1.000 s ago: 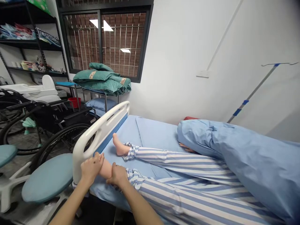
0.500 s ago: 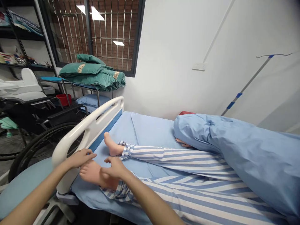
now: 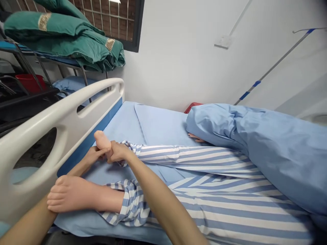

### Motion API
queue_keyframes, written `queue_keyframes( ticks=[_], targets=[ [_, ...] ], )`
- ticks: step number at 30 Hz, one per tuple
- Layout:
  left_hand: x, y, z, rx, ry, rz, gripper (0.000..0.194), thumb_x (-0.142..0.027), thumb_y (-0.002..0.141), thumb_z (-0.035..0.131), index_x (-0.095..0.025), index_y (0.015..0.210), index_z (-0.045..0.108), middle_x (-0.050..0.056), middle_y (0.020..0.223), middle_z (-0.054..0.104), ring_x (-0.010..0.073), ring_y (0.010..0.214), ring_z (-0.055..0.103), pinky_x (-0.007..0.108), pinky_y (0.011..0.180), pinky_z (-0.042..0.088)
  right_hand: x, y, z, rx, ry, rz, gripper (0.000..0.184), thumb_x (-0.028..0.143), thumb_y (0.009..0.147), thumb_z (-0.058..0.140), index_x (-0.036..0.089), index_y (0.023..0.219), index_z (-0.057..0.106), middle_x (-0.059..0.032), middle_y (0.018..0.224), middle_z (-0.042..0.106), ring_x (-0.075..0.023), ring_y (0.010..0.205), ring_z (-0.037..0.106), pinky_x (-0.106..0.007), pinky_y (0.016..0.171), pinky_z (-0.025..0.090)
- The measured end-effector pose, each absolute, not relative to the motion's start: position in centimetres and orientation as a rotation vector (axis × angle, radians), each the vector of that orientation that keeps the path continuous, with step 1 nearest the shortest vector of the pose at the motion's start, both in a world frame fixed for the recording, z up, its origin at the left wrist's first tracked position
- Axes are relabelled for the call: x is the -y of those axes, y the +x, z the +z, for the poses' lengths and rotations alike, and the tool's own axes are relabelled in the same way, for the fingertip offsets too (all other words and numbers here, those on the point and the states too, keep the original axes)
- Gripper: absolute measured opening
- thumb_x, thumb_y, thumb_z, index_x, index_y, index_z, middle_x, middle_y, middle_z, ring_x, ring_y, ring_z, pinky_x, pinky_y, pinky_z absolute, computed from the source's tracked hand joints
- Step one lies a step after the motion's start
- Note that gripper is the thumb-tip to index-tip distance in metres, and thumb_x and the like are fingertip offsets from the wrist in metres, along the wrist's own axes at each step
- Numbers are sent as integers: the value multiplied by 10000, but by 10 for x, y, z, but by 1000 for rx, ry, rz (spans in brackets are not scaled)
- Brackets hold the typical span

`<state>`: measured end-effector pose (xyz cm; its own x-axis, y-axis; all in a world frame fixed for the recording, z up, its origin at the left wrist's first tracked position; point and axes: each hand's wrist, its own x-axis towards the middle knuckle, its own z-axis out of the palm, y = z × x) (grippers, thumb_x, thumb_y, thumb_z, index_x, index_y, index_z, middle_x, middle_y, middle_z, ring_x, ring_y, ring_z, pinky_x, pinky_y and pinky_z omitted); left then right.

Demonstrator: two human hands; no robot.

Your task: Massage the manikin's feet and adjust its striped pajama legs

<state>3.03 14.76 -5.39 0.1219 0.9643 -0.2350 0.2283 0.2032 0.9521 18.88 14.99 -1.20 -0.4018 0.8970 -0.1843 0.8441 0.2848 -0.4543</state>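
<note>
On the bed lies a figure in blue-and-white striped pyjama trousers [image 3: 176, 154], both feet bare. The far foot [image 3: 100, 139] points upward, gripped between my two hands. My left hand [image 3: 92, 156] pinches it from the toe side, its fingers partly hidden behind the foot. My right hand [image 3: 118, 151] wraps around the heel and ankle side. Nearer to me, the other foot [image 3: 76, 194] lies across my left forearm in this view, its toes toward the footboard. A hand [image 3: 196, 137] of the figure peeks out from under the blue quilt [image 3: 219, 117].
A white footboard [image 3: 63, 105] with cut-out grips rises at the left. The bed has a light blue sheet [image 3: 158, 122]. Folded green bedding [image 3: 68, 41] sits on a rack behind it. An IV pole [image 3: 276, 64] stands at the right, near the wall.
Both my hands have moved from the near foot to the far foot and closed on it. My view has come closer to the bed, with the footboard larger.
</note>
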Motion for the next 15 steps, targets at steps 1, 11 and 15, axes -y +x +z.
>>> queue_keyframes(
  ticks=[1,11,15],
  targets=[
    [-151,33,-60,-1366,1257,881,336,-418,569,733,-128,691,615,34,611,595,152,583,526,267,543,424,-152,190,-14,2451,-1630,754,713,422,477,736,183,1081,443,-105,1041,638,-278,910,631,-333,673,490],
    [-154,44,-86,-1369,1337,1133,318,-386,608,650,-166,443,490,6,414,496,122,426,450,256,454,347,-153,192,-18,2483,-1571,760,660,384,508,688,188,1080,423,-104,1079,613,-282,950,616,-347,701,498],
    [-146,35,-62,-1550,1513,929,399,-470,604,663,-184,422,453,-5,413,461,114,434,405,263,461,313,-150,189,-15,2468,-1616,738,654,364,519,689,184,1094,433,-103,1063,623,-281,947,619,-350,717,497]
  ],
)
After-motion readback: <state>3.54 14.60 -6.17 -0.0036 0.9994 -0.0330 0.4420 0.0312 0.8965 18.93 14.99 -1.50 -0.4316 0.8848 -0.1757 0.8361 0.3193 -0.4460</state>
